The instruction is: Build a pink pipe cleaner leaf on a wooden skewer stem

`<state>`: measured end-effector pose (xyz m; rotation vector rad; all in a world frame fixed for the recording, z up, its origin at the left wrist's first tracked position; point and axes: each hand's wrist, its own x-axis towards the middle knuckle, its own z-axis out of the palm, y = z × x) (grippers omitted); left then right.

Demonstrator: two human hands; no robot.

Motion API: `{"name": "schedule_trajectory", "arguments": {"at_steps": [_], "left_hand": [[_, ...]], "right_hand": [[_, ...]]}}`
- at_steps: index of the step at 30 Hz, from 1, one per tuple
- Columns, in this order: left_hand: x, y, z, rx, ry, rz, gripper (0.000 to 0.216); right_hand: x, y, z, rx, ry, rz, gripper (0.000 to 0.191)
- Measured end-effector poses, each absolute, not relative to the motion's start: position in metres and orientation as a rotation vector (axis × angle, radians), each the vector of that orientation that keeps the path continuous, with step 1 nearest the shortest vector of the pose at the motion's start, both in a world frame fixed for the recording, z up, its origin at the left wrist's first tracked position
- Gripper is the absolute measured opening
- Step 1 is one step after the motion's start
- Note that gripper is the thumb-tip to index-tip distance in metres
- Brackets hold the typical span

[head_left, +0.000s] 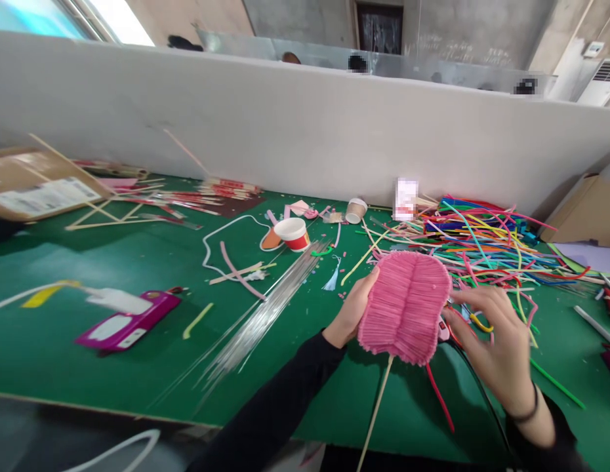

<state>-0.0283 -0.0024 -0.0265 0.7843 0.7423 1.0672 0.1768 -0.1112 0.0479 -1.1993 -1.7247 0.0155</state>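
Note:
A pink, ribbed fan-shaped piece (406,305), apparently made of fuzzy pipe cleaners, is held upright above the table. Its thin wooden stick (375,413) runs down toward me. My left hand (355,307) grips the piece from its left side, with most of the fingers hidden behind it. At the right edge, my right hand (502,347) has its thumb and index finger drawn close together in a pinch. What lies between those fingertips is too small to make out. A red pipe cleaner (440,398) and a black cord (477,380) show below the piece.
Colourful pipe cleaners (487,242) are heaped at the back right. Clear thin rods (265,321) lie left of my arm, near a paper cup (292,234). A purple glue gun or similar tool (130,321) and a cardboard box (39,183) are farther left. A white partition (285,124) stands behind.

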Motion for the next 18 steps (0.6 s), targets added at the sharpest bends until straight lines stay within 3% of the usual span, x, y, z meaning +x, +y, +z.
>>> {"name": "schedule_trajectory", "arguments": {"at_steps": [3, 6, 10, 15, 18], "left_hand": [[-0.027, -0.005, -0.020, 0.815, 0.787, 1.101, 0.049], [-0.026, -0.007, -0.016, 0.823, 0.772, 1.117, 0.043], [-0.027, -0.006, -0.015, 0.819, 0.770, 1.144, 0.039], [-0.028, -0.002, -0.020, 0.789, 0.780, 1.173, 0.044], [-0.028, -0.002, -0.021, 0.756, 0.792, 1.162, 0.048]], "right_hand": [[0.180, -0.070, 0.032, -1.363, -1.822, -0.332, 0.016], [0.181, -0.058, 0.016, -1.380, -1.891, -0.442, 0.013], [0.188, -0.065, 0.010, -1.373, -1.862, -0.443, 0.011], [0.203, -0.061, 0.043, -1.497, -1.671, -0.409, 0.019], [0.219, -0.088, 0.041, -1.388, -1.555, -0.200, 0.011]]}}
